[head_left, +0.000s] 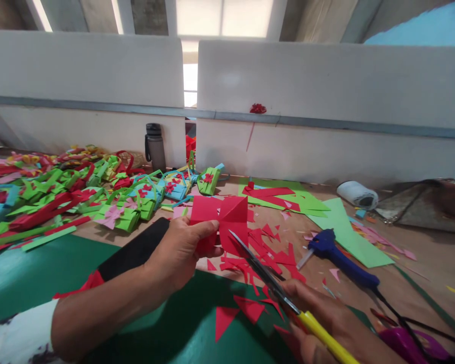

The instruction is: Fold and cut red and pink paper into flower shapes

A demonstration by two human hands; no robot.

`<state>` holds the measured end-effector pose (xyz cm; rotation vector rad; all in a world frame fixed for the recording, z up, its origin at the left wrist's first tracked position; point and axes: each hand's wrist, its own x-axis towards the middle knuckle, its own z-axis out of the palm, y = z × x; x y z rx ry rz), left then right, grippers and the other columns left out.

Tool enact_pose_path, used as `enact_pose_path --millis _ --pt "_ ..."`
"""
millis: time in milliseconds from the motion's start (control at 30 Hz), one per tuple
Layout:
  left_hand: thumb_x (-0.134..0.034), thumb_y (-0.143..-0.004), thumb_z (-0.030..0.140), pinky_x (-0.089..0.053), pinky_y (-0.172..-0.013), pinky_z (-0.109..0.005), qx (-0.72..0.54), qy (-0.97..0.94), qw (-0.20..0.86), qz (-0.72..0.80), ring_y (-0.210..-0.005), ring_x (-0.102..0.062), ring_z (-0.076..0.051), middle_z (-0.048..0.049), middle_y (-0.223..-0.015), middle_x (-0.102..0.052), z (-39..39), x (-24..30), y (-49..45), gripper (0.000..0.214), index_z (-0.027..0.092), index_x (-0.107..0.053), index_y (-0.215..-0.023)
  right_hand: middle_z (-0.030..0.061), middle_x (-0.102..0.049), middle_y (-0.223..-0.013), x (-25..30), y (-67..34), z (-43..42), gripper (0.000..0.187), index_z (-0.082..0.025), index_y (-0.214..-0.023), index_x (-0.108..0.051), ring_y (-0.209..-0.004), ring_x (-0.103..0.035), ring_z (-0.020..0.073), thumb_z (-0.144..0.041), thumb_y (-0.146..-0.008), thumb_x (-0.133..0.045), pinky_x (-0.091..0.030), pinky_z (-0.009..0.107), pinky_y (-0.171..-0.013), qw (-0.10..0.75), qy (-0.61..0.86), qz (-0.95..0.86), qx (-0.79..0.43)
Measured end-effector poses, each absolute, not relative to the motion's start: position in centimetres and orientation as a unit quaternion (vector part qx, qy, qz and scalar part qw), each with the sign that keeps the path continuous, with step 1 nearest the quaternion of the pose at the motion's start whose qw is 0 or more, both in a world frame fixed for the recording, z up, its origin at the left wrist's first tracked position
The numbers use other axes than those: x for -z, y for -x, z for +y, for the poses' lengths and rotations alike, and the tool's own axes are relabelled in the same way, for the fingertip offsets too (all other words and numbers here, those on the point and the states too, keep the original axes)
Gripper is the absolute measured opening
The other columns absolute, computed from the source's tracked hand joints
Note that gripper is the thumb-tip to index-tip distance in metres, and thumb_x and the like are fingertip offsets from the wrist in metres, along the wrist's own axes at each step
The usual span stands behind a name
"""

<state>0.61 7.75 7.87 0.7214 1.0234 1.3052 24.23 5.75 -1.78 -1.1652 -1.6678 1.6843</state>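
My left hand (pixel 182 250) is closed around a folded red paper (pixel 223 217) and holds it up over the table. My right hand (pixel 322 323) grips yellow-handled scissors (pixel 273 283). Their blades point up and left, and the tips touch the lower right edge of the red paper. Red paper scraps (pixel 265 253) lie on the table under and around the scissors.
A heap of green, red and blue paper baskets (pixel 98 197) covers the left side. Green paper sheets (pixel 299 202), a blue glue gun (pixel 337 258), a white tape roll (pixel 358 194), a grey bottle (pixel 154 146) and a green mat (pixel 41 273) lie around. A white partition (pixel 326 116) closes the back.
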Motion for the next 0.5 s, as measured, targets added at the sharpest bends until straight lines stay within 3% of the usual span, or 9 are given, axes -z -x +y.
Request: enact_pose_path --millis 200,500 --pt "-0.071 -0.065 0.016 -0.052 -0.052 -0.025 -0.565 -0.315 0.622 0.441 -0.062 -0.063 -0.016 -0.0042 -0.068 -0.066 7.7 -7.9 -0.6 0.015 0.013 -0.062 -0.077 -0.0035 -0.048 -0.053 0.7 -24.5 6.1 0.057 -0.023 -0.093 -0.064 -0.049 -0.048 0.0147 -0.063 -0.054 -0.074 -0.040 0.026 -0.048 0.246 0.427 -0.614 -0.616" --pt "-0.070 -0.066 0.014 -0.052 -0.050 -0.024 -0.569 -0.314 0.621 0.438 -0.060 -0.062 -0.015 -0.0031 -0.067 -0.066 7.5 -8.0 -0.6 0.012 0.013 -0.063 -0.076 -0.0071 -0.037 -0.045 -0.5 -24.7 5.8 0.048 -0.025 -0.098 -0.063 -0.040 -0.036 0.0116 -0.055 -0.062 -0.074 -0.032 0.024 -0.041 0.240 0.394 -0.626 -0.629"
